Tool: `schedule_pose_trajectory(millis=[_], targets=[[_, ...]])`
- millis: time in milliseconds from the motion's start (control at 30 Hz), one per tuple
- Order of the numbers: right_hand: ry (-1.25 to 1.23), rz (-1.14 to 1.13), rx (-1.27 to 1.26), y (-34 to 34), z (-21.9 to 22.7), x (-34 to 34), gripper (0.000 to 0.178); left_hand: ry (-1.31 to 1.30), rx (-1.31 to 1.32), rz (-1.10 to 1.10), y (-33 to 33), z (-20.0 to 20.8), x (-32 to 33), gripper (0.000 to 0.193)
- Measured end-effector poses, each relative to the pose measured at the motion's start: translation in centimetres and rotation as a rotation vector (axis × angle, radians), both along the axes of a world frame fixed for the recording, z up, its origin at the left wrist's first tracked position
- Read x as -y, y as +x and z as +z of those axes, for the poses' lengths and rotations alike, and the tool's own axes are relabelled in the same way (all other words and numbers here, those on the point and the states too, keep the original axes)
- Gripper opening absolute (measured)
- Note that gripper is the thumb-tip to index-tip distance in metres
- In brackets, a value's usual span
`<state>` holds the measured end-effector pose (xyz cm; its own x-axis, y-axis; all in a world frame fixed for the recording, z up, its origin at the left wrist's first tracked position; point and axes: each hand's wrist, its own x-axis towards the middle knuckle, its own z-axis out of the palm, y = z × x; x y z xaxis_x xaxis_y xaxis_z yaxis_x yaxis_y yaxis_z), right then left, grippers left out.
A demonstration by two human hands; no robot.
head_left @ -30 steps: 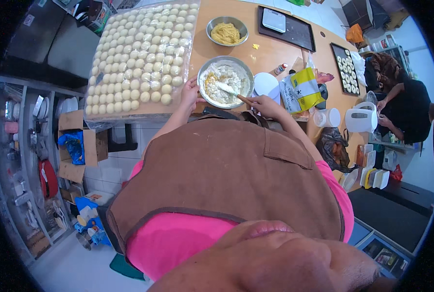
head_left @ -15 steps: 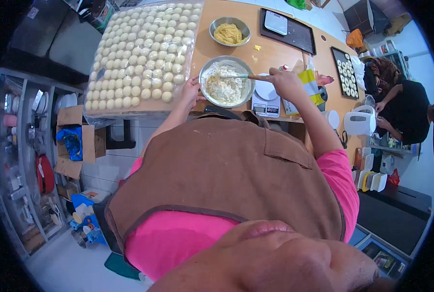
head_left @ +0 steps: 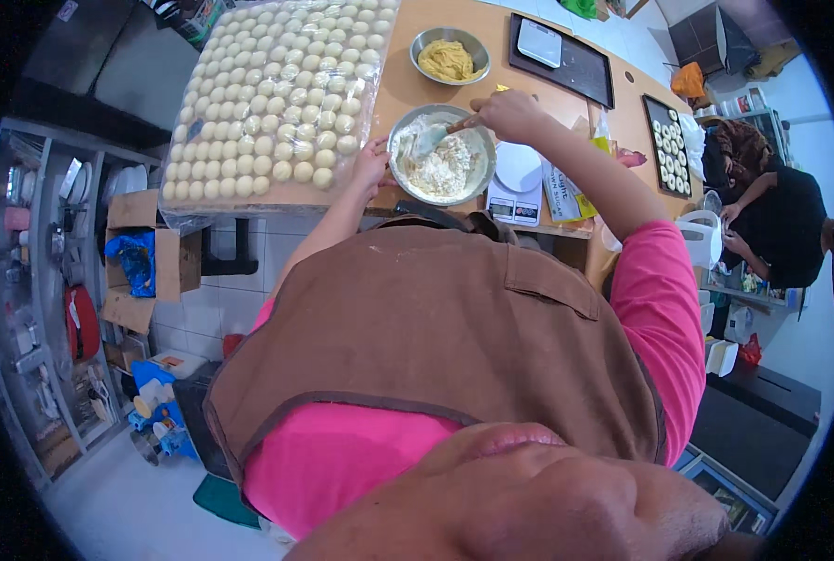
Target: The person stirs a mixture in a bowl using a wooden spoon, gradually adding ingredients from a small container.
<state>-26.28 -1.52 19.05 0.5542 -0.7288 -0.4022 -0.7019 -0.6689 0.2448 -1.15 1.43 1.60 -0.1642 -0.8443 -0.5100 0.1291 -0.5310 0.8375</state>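
Note:
A metal mixing bowl [head_left: 488,170] stands near the table's front edge, holding a pale, floury mixture [head_left: 443,176] with lumps. My left hand [head_left: 372,162] grips the bowl's left rim. In my right hand [head_left: 510,114], above the bowl's right far side, is the handle of a spatula [head_left: 430,140]. Its pale blade is down in the mixture, tilted toward the left. Just behind this bowl sits a second metal bowl with yellow dough [head_left: 447,60]. A white kitchen scale [head_left: 514,208] touches or nearly touches the mixing bowl's right side.
Rows of dough balls [head_left: 267,117] under clear plastic cover the table's left. A dark tray [head_left: 585,82] bears another scale [head_left: 539,44]. Farther right are a tray of small dough pieces [head_left: 666,140], a plastic packet [head_left: 565,194] and another person [head_left: 782,224]. A cardboard box [head_left: 178,262] stands lower left.
My right hand has moved left and away from me, over the bowl's far rim. The spatula blade has swept through the mixture. My left hand stays on the bowl.

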Motion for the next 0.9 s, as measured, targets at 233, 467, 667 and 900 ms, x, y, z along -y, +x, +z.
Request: schedule_pose_trajectory(millis=[233,467,667,900], targets=[[0.017,-0.235,0.025,-1.7,1.7,-0.6,0.023,-0.015,-0.013,0.022,-0.2,-0.4,0.0,0.037],[0.102,-0.337,0.003,-4.2,0.8,-1.3,0.023,-0.037,0.036,0.041,-0.3,-1.0,0.1,0.039],[0.26,-0.353,-0.023,-5.9,-0.5,-1.2,0.038,-0.062,0.008,0.057,-0.6,-0.7,0.3,0.042],[0.882,-0.81,0.13,-8.6,-1.2,-1.1,0.036,-0.027,0.039,0.088,-0.9,-0.6,-0.3,0.039]])
